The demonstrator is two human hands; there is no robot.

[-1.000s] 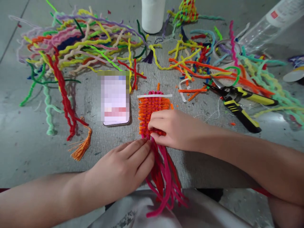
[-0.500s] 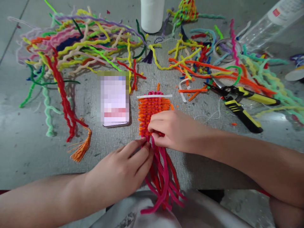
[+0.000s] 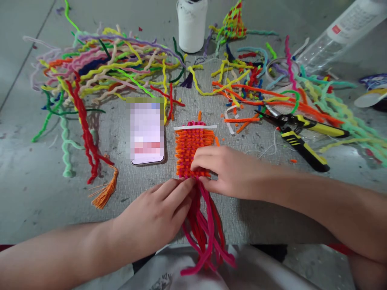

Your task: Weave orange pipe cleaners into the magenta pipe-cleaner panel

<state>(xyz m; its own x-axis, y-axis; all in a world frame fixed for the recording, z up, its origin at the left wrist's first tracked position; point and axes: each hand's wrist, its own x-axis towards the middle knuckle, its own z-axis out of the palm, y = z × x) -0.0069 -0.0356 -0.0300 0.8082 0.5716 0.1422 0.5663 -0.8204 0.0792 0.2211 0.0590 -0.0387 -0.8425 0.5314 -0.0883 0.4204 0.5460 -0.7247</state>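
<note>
An orange and pink woven piece [image 3: 189,149] lies flat on the grey table, a white strip [image 3: 196,127] across its top. Loose pink and red stems [image 3: 208,225] hang from its lower end over the table edge. My left hand [image 3: 160,213] is at the bottom of the weave, its fingers closed on the pink stems; the fingertips are partly hidden. My right hand [image 3: 223,171] rests on the weave's lower right side, fingers curled against its orange rows.
A phone [image 3: 147,133] lies left of the weave. Heaped coloured stems [image 3: 99,68] fill the back left. Black and yellow pliers [image 3: 298,135], a tape roll, more stems and a clear bottle [image 3: 338,36] are at right. A white bottle [image 3: 192,28] stands behind.
My left fingers have shifted slightly right and up along the weave's bottom edge. The right hand's lower fingers have spread a little, uncovering more orange rows. The whole view has shifted slightly.
</note>
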